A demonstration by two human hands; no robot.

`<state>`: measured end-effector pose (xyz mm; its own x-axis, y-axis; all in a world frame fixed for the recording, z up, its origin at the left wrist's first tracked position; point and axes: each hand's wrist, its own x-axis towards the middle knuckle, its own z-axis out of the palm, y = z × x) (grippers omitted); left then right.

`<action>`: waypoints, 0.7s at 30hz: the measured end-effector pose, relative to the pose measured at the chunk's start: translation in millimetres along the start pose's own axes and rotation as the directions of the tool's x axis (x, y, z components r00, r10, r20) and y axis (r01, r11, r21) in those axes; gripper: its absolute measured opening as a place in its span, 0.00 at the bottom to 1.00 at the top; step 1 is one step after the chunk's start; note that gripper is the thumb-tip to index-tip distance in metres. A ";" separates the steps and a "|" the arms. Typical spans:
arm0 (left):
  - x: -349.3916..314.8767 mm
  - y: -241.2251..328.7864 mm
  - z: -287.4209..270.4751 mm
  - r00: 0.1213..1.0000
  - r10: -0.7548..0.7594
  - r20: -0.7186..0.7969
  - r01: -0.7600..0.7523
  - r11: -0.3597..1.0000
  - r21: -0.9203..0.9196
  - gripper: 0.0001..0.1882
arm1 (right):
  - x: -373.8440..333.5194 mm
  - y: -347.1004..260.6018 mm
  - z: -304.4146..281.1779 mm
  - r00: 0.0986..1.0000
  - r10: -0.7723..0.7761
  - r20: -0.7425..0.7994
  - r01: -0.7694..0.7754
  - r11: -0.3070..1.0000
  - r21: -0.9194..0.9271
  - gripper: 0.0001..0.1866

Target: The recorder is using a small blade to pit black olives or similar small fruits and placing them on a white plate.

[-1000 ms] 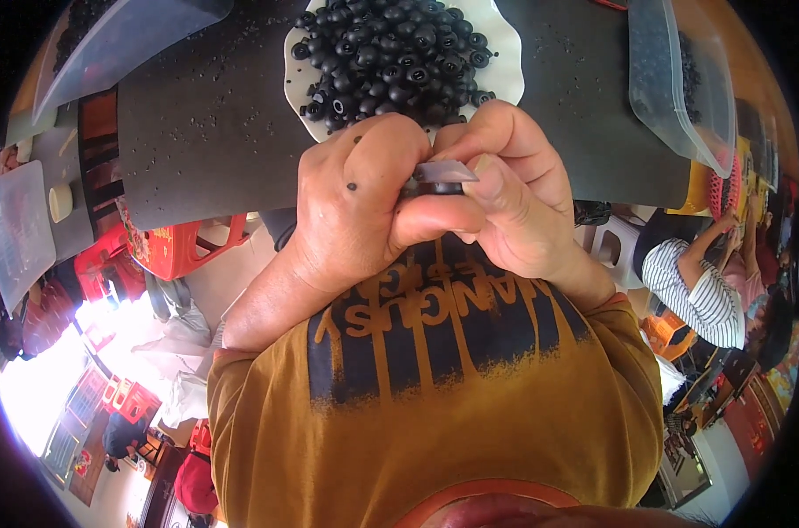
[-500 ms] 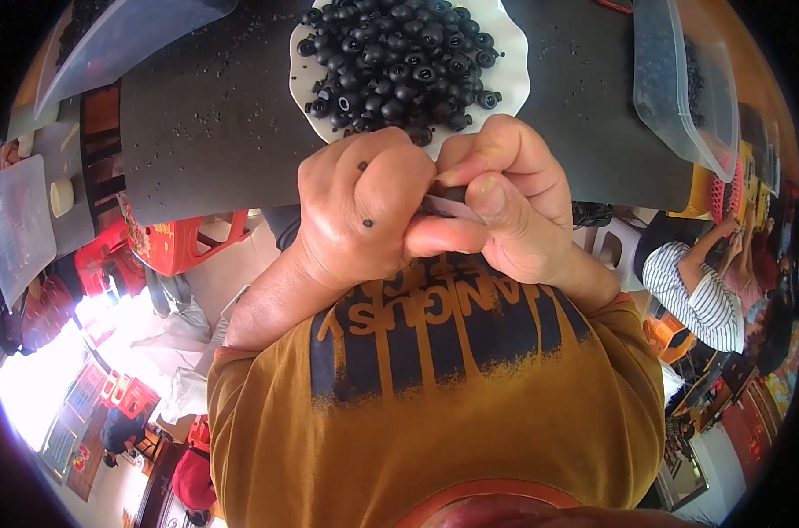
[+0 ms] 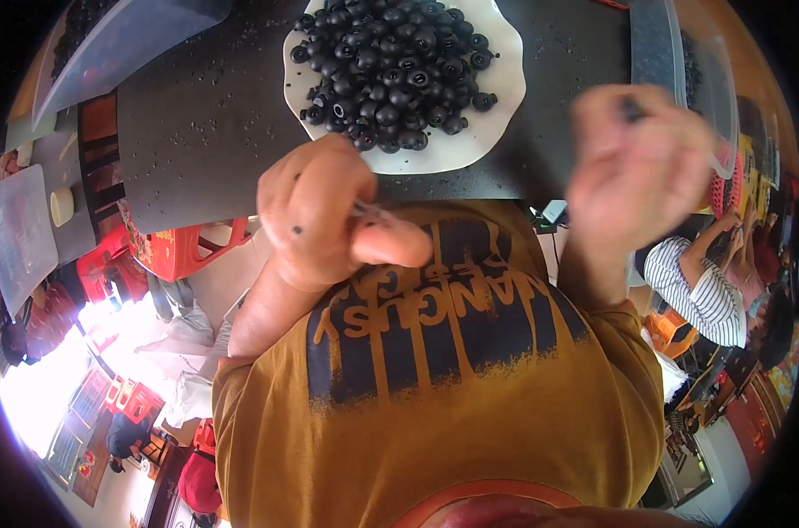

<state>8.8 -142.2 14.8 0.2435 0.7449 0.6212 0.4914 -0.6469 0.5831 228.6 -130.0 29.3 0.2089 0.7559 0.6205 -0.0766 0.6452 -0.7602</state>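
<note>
A white scalloped plate (image 3: 492,141) is heaped with small round black parts (image 3: 390,70) that have ring-shaped openings and look like rubber or plastic. Just below its near-left rim, my left hand (image 3: 320,211) is closed, thumb pointing right. A thin metal blade-like tool (image 3: 361,209) pokes out between its thumb and forefinger; most of it is hidden. My right hand (image 3: 637,158) is off to the right by a clear plastic bin (image 3: 659,62), smeared by motion. One small black part (image 3: 631,110) shows at its fingertips.
Another clear bin (image 3: 144,53) with black pieces stands at the left of the dark table (image 3: 197,167). Black crumbs lie scattered on the tabletop. Red stools (image 3: 184,242) are below left. A person in a striped top (image 3: 699,290) sits at the right.
My hands were together over the near edge of the plate, working on a black part. My right hand has swung away right toward the bin with a black part; my left has shifted slightly left.
</note>
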 end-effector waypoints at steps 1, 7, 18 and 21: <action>0.3 -3.8 -0.9 0.998 0.043 -0.037 -0.044 0.998 -0.033 0.31 | 17.3 -4.6 -28.0 0.983 -0.181 -0.010 0.175 0.963 -0.207 0.10; -9.3 -5.1 -15.5 0.993 -0.113 -0.036 0.115 0.992 0.057 0.29 | 66.4 -29.5 -112.0 0.951 -0.249 -0.183 -0.125 0.231 -0.965 0.11; -3.1 0.1 -7.1 0.992 -0.109 0.067 0.106 0.993 0.046 0.27 | -1.5 19.7 -13.9 0.862 0.221 0.456 0.191 0.692 -0.696 0.08; -2.8 2.7 -7.6 0.990 -0.119 0.074 0.113 0.990 0.084 0.27 | -10.7 24.8 -10.6 0.834 0.329 0.442 0.122 0.672 -0.731 0.08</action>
<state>3.0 -147.3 18.6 0.2442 0.8265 0.5071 0.5840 -0.5429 0.6035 234.8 -123.2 1.7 -0.2821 0.8922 0.3527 0.6864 0.4445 -0.5756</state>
